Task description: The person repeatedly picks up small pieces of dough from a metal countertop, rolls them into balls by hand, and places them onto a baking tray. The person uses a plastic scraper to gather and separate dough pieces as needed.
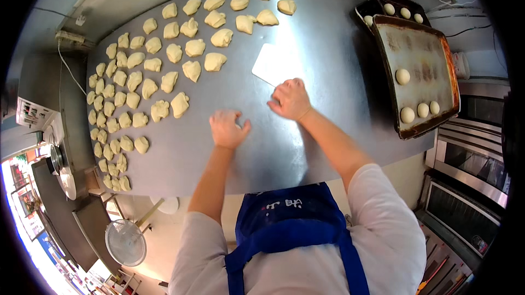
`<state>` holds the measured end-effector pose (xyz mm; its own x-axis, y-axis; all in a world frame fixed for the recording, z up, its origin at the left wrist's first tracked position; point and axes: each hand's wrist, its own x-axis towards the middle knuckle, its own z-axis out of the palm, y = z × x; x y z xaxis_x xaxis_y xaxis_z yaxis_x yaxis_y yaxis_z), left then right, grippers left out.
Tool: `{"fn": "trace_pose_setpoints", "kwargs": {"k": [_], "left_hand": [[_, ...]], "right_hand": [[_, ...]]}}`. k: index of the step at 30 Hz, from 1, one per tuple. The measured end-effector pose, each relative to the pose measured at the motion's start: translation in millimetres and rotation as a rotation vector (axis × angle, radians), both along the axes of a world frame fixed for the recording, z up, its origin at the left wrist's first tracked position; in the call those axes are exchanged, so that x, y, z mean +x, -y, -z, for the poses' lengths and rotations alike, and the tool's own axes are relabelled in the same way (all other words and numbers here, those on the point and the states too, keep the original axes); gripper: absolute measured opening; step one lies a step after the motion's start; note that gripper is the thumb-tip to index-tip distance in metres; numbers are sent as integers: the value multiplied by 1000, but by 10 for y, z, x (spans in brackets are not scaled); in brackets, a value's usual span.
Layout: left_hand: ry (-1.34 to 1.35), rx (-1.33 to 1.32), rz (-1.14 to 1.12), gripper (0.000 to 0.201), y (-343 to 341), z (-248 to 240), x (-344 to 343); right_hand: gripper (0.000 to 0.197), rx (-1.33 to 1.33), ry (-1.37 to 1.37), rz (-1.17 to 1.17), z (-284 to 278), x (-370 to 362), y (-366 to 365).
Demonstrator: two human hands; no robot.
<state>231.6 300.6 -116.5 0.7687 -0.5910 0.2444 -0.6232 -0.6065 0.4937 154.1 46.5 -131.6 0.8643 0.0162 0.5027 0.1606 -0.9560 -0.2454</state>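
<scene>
**Dough pieces (174, 52) spread over the left and far parts of the table, both hands over bare metal**

The metal table (350, 81) fills most of the view. Its wide surface lets the dough lie in one layer, leaving a working area in front of the person.

Two baking trays sit at the right end, probably to stay within reach without crowding the middle. The near tray (413, 43) overlaps an edge of the far tray (373, 6), perhaps to save space.

A flat white plate, likely a scraper (272, 64), lies just beyond the right hand (291, 99), which would make it handy; glare blurs its right edge. The right hand's fingers are curled downward. I cannot tell whether they touch the scraper or cover anything.

The left hand (228, 128) is loosely open over the table, fingers bent and thumb standing apart, with no dough visible in it. The nearest lump is to its left, clear of the fingers.

The irregular lumps form rough rows, looser toward the middle and closer together at the left edge. The gaps likely keep soft surfaces from sticking.

Smallest are the smooth dough balls (402, 76): four on the near tray and four visible on the far one, mostly set apart, presumably leaving room to swell.
</scene>
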Motion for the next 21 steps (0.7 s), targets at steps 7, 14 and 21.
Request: {"fn": "trace_pose_setpoints", "kwargs": {"k": [7, 14, 21], "left_hand": [[27, -308, 57, 28, -642, 203, -250], [95, -55, 83, 24, 109, -6, 122], [-17, -364, -47, 27, -664, 281, -301]], "right_hand": [[29, 288, -84, -43, -55, -700, 363], [29, 5, 85, -157, 17, 152, 157], [21, 395, -53, 59, -79, -602, 297]]}}
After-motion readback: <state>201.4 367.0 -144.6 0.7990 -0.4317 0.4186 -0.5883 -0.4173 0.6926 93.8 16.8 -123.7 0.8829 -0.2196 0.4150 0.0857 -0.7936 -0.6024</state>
